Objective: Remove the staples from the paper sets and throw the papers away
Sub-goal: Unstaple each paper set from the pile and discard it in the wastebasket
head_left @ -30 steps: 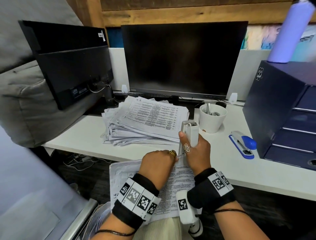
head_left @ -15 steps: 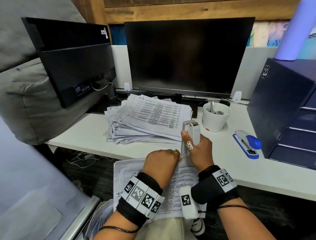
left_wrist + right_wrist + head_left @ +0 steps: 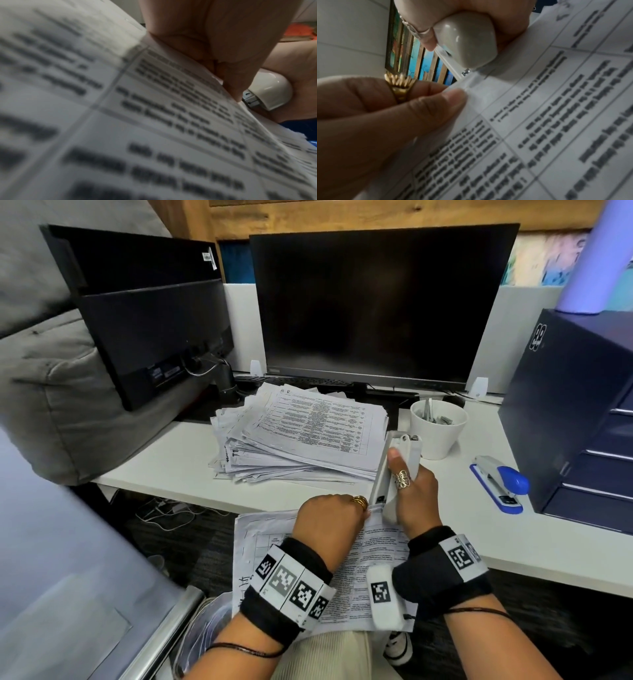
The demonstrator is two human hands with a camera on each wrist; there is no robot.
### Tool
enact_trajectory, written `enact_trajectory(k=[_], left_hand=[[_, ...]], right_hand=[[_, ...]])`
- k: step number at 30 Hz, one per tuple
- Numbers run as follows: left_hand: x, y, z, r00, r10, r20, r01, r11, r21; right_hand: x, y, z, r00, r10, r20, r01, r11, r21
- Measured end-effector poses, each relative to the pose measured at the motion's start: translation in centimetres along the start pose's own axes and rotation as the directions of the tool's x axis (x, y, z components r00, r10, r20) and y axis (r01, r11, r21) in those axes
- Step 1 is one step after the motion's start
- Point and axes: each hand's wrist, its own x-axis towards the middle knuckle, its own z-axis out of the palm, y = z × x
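The left hand (image 3: 330, 517) pinches the top corner of one paper set (image 3: 371, 563) held just in front of the desk (image 3: 164, 460) edge, over the lap. The right hand (image 3: 416, 498) grips one white stapler (image 3: 394, 470), its nose touching that corner. On the desk: one paper stack (image 3: 301, 436), one cup (image 3: 438, 428), one blue stapler (image 3: 500, 484), with bare desktop left of the stack.

A: Print on paper set (image 3: 154, 121) blurred in both wrist views, unreadable.
B: Staple itself not resolvable. Left hand (image 3: 330, 517) fingertips hidden in head view; purple cylinder (image 3: 596, 258) cut off at top edge.
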Motion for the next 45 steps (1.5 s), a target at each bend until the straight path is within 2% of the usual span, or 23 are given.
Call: enact_trajectory(k=[6,13,17,20,22,24,27,30,31,32,34,35,36,38,39,40,42,43,45], left_hand=[[0.1,0.1,0.0,1.000,0.010,-0.002,-0.010,1.000,0.001],[0.1,0.0,0.3,0.999,0.019,-0.039,-0.020,1.000,-0.017],[0.6,-0.7,0.9,0.998,0.003,-0.063,-0.006,0.999,-0.047],[0.5,-0.8,1.3,0.997,0.008,-0.081,-0.015,0.996,-0.090],[0.4,-0.7,1.6,0.995,0.010,-0.096,-0.020,0.994,-0.110],[0.3,-0.7,1.9,0.994,0.016,-0.105,-0.027,0.995,-0.100],[0.3,-0.6,2.5,0.995,0.030,-0.092,-0.038,0.996,-0.081],[0.2,-0.5,3.0,0.996,0.036,-0.083,-0.043,0.996,-0.078],[0.1,-0.6,3.2,0.996,0.039,-0.086,-0.046,0.996,-0.082],[0.0,-0.8,3.3,0.995,0.036,-0.093,-0.044,0.995,-0.089],[-0.3,-1.5,3.5,0.994,0.015,-0.111,-0.028,0.993,-0.116],[-0.4,-1.9,3.4,0.993,-0.002,-0.120,-0.012,0.993,-0.117],[-0.6,-2.4,3.3,0.991,-0.019,-0.134,0.004,0.993,-0.115],[-0.9,-3.3,2.8,0.983,-0.053,-0.178,0.028,0.990,-0.137],[-1.1,-3.8,2.7,0.975,-0.063,-0.214,0.028,0.986,-0.165],[-1.4,-4.2,2.4,0.962,-0.062,-0.266,0.008,0.980,-0.199],[-2.1,-4.6,2.2,0.920,-0.032,-0.391,-0.056,0.976,-0.212],[-2.5,-4.6,2.5,0.889,-0.034,-0.456,-0.078,0.972,-0.224],[-3.2,-4.6,3.7,0.792,-0.035,-0.609,-0.138,0.962,-0.235]], right_hand=[[0.1,0.2,0.5,0.998,-0.043,-0.039,0.042,0.998,-0.036],[0.0,-0.6,0.7,0.998,-0.062,-0.010,0.062,0.997,-0.036],[2.3,-0.5,-0.3,0.992,0.119,0.047,-0.119,0.993,0.000],[5.6,0.0,-2.9,0.948,0.319,0.008,-0.318,0.946,-0.056],[7.0,0.9,-5.1,0.904,0.423,-0.055,-0.425,0.879,-0.217],[7.2,1.9,-6.7,0.884,0.462,-0.068,-0.435,0.762,-0.481],[6.1,2.7,-7.0,0.914,0.402,-0.042,-0.285,0.567,-0.773],[5.2,3.4,-6.4,0.927,0.374,0.039,-0.127,0.409,-0.904],[5.1,3.4,-6.2,0.940,0.333,0.070,-0.072,0.397,-0.915],[4.8,3.1,-6.0,0.958,0.268,0.102,-0.022,0.426,-0.905],[3.7,1.8,-5.3,0.980,0.047,0.195,0.123,0.625,-0.771],[2.9,0.7,-4.9,0.961,-0.046,0.273,0.219,0.731,-0.646],[2.0,-0.4,-4.5,0.919,-0.073,0.388,0.290,0.791,-0.539],[0.8,-1.2,-3.8,0.790,-0.008,0.614,0.387,0.782,-0.489],[0.4,-1.0,-3.5,0.754,-0.017,0.657,0.438,0.758,-0.483],[0.1,-0.6,-3.3,0.754,-0.077,0.653,0.480,0.742,-0.467],[-0.5,0.3,-2.7,0.751,-0.286,0.595,0.578,0.721,-0.383],[-1.0,0.8,-2.4,0.729,-0.381,0.569,0.628,0.703,-0.334],[-2.3,1.3,-1.9,0.674,-0.523,0.521,0.708,0.660,-0.253]])
